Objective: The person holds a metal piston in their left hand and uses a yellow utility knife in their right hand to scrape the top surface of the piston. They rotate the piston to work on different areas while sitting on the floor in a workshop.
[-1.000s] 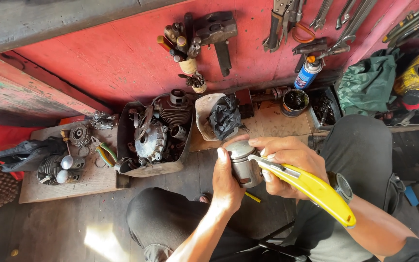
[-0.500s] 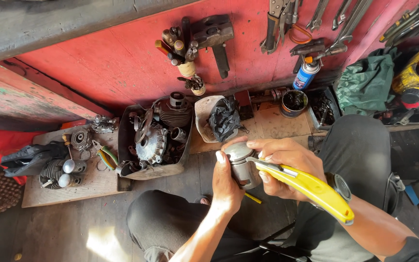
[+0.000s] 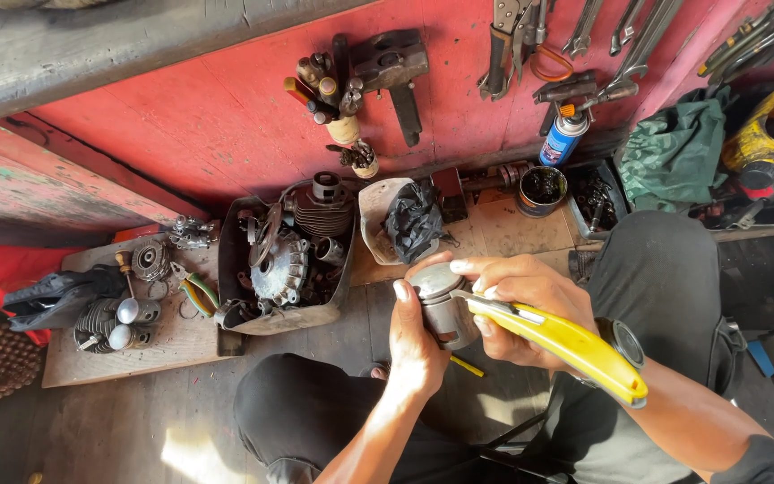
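At the far left, a flat wooden board [image 3: 136, 345] lies on the floor and carries a black finned engine cylinder [image 3: 98, 321], a small round grey gear part [image 3: 149, 260] and a pair of green-handled pliers [image 3: 199, 294]. Just right of it stands a dark, battered metal tray [image 3: 284, 315] filled with greasy engine parts, among them a grey cast crankcase cover [image 3: 278, 265] and a finned black cylinder head [image 3: 320, 211]. Beside the tray leans a pale curved plastic piece [image 3: 374, 215] with a crumpled black plastic bag [image 3: 412, 222] resting in it.

Over the person's lap, between the bent knees in dark trousers, the left hand [image 3: 416, 345] is wrapped around the lower side of a short grey metal piston [image 3: 441, 305], thumb up along its wall, holding it upright. The right hand [image 3: 517, 305] is curled over the piston from the other side, fingers resting on its crown, and at the same time grips a yellow-handled utility knife [image 3: 559, 339] whose handle runs back along the wrist, past a dark wristwatch [image 3: 624, 341]. The knife's front end lies against the top edge of the piston.

Farther right, by the red wooden wall [image 3: 181, 116], stand a round dark tin [image 3: 544, 190] and a blue spray can [image 3: 563, 136]. Metal wrenches and pliers [image 3: 584, 36] hang above, and a green cloth [image 3: 674, 157] lies crumpled beside a yellow machine housing [image 3: 768, 134].
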